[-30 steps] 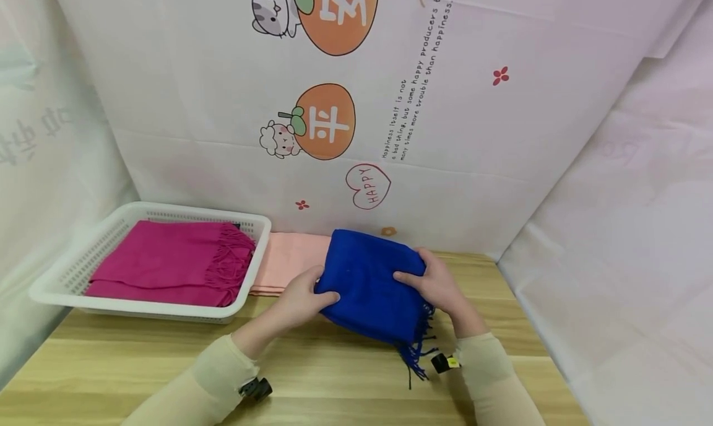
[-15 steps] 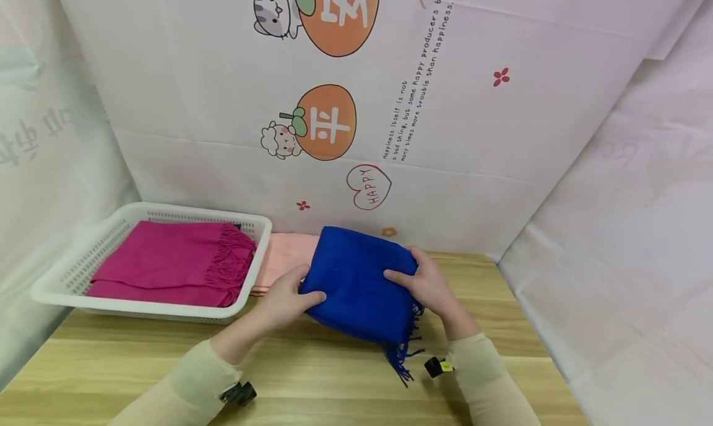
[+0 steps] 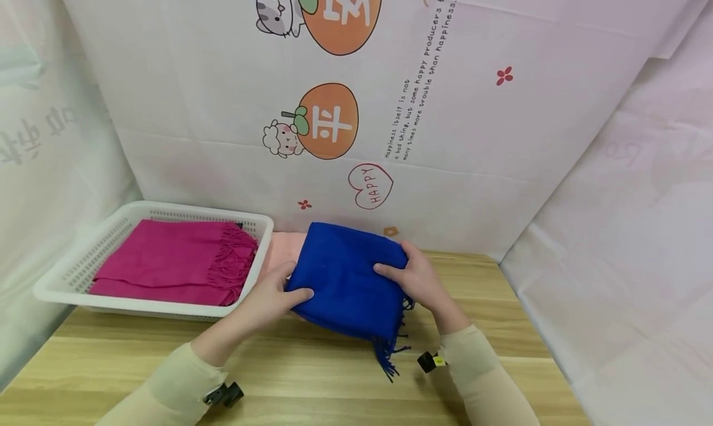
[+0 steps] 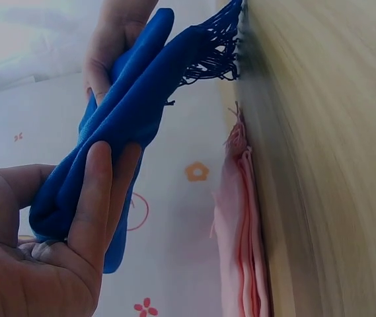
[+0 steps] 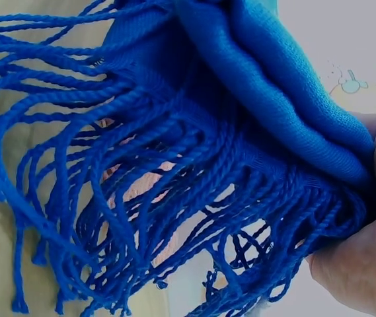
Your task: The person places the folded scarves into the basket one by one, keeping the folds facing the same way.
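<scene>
Both hands hold a folded blue fringed scarf (image 3: 345, 283) above the table, in front of the back wall. My left hand (image 3: 273, 293) grips its left edge, thumb on top and fingers underneath, as the left wrist view shows. At the right edge my right hand (image 3: 414, 277) pinches the folded layers between thumb and fingers. Fringe (image 5: 174, 172) hangs from the scarf's right end. Behind and below it lies a folded pink scarf (image 4: 240, 231), flat on the table and partly hidden by the blue one in the head view.
A white plastic basket (image 3: 161, 310) stands at the left with a folded magenta fringed scarf (image 3: 167, 259) in it. The wooden table (image 3: 312, 376) meets a printed white cloth wall (image 3: 445, 197) at the back. More white cloth hangs on both sides.
Both hands have carried the blue scarf to the left, toward the basket, covering more of the pink scarf. The grips are unchanged, and the basket has not moved.
</scene>
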`<state>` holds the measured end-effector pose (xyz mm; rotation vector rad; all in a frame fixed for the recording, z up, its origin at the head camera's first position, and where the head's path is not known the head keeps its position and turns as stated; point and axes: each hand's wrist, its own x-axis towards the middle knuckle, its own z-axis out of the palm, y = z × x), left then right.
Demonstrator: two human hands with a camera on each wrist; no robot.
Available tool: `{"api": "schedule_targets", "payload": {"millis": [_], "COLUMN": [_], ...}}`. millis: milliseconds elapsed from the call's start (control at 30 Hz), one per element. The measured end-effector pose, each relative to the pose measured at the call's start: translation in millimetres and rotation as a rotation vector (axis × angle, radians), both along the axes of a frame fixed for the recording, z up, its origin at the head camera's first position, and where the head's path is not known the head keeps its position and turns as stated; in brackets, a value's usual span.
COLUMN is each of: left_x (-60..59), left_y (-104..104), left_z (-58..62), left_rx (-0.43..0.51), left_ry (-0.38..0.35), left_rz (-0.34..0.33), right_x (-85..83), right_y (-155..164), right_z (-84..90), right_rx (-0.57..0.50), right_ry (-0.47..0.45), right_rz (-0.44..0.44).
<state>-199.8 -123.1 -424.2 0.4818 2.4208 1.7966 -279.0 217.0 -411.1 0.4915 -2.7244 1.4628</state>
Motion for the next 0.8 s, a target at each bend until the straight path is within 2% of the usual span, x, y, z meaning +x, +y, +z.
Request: {"api": "schedule_targets", "payload": {"millis": [167,367,800], "left_x": [0.7,4.1,10.4], "left_y": [-7,-16,-35], "left_z": [1.3,3.6,13.5], "left_rx": [-0.025,-0.032,-0.063], "left_ry": [0.010,-0.022,0.000], "left_rz": [0.035,0.078,0.105], "right_x": [-1.5,-1.9,-3.0], "right_y": [-7,-17,-39], "right_z": [4.2,12.0,24.8], "right_rx": [-0.008,-0.024,-0.015], "right_ry": [0.007,0.021,0.028], "right_rz": [0.020,0.045,0.058]}}
